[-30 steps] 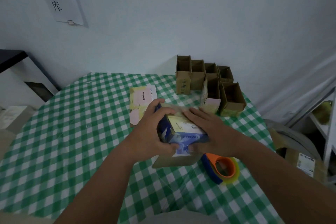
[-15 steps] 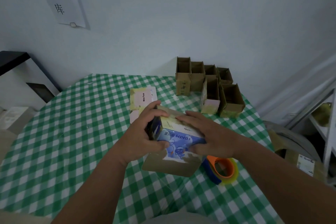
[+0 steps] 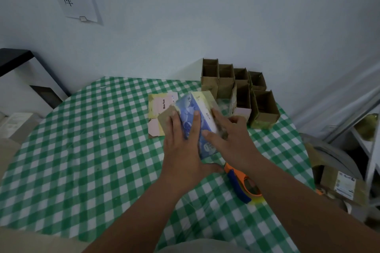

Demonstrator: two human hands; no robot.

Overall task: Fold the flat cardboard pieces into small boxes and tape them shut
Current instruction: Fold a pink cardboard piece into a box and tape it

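A small cardboard box [image 3: 200, 107], printed blue and yellow, lies tilted over the green checked table [image 3: 92, 150] with a brown flap sticking out at its left. My left hand [image 3: 183, 150] holds it, fingers laid across the blue face and the flap, thumb round the near end. My right hand [image 3: 232, 137] presses spread, straight fingers on its right side. Flat pink and yellow cardboard pieces [image 3: 159, 107] lie just behind the box. An orange and blue tape dispenser [image 3: 240, 185] sits on the table under my right wrist.
Several folded open-topped brown boxes [image 3: 265, 109] stand in a cluster at the table's far right by the wall. To the right of the table are a metal shelf [image 3: 370, 150] and a carton [image 3: 341, 187] on the floor. A dark cabinet [image 3: 16, 61] stands at left.
The box has been turned over and moved away from me, its blue face now up. My left fingers now lie on top of it and my right hand has slid to its right side.
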